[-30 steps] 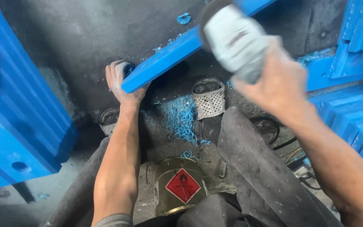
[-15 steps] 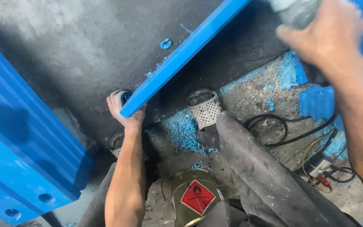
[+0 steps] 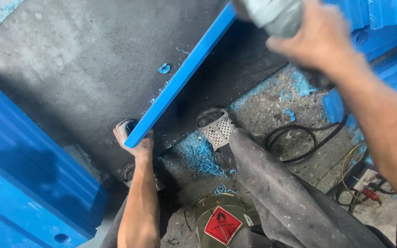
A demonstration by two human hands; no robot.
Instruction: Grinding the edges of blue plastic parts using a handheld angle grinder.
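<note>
Across the top of the frame, a dark grey slab (image 3: 83,78) serves as the bench; it is dusty and flecked with blue shavings. Stacked blue panels (image 3: 24,183) lean at lower left, more at upper right. A long blue bar (image 3: 180,78) lies diagonally on the slab, its near end overhanging the edge. The left hand (image 3: 132,142) is closed around that near end, likely to steady the bar against the tool. The right hand (image 3: 318,36) is wrapped around a grey power tool (image 3: 272,16), blurred, set at the bar's far end. Below, a grey trouser leg (image 3: 290,193) stretches over the gritty floor. Smaller items: a green can (image 3: 214,211) with a red diamond label, black cable loops (image 3: 295,142), a perforated sandal (image 3: 217,128), and curled blue swarf (image 3: 198,154).
</note>
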